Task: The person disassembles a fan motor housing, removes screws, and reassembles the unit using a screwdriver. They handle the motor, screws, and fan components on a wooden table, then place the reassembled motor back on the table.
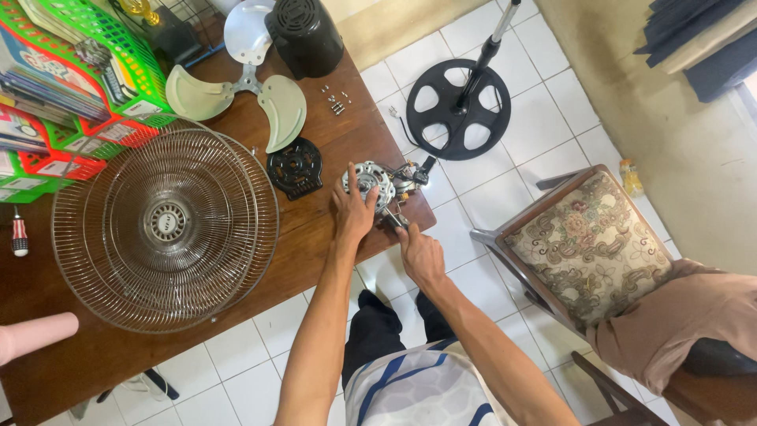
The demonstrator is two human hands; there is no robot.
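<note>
The left hand (352, 209) is lying on the bare fan motor (369, 183), its fingers spread flat against the round metal housing and pinning it near the front corner of the dark wooden table (315, 237); the right hand (419, 254) is reaching in from the table's edge, its fingers curled tight around a small tool (394, 220) whose tip is meeting the motor's lower side, though what kind of tool it is cannot be told; coloured wires (408, 175) are trailing from the motor's far side towards the table's edge; a black vented motor cover plate (295, 167) is lying just beside the motor; the wire fan guards (164, 225) are sitting stacked in the middle of the table, with the pale three-bladed fan blade (251, 91) and the black motor housing (303, 35) beyond them; a few small screws (337, 101) are lying near the blade; the round black fan stand base (457, 109) is standing on the white tiled floor, and a patterned cushioned chair (587, 244) is standing to the right.
</note>
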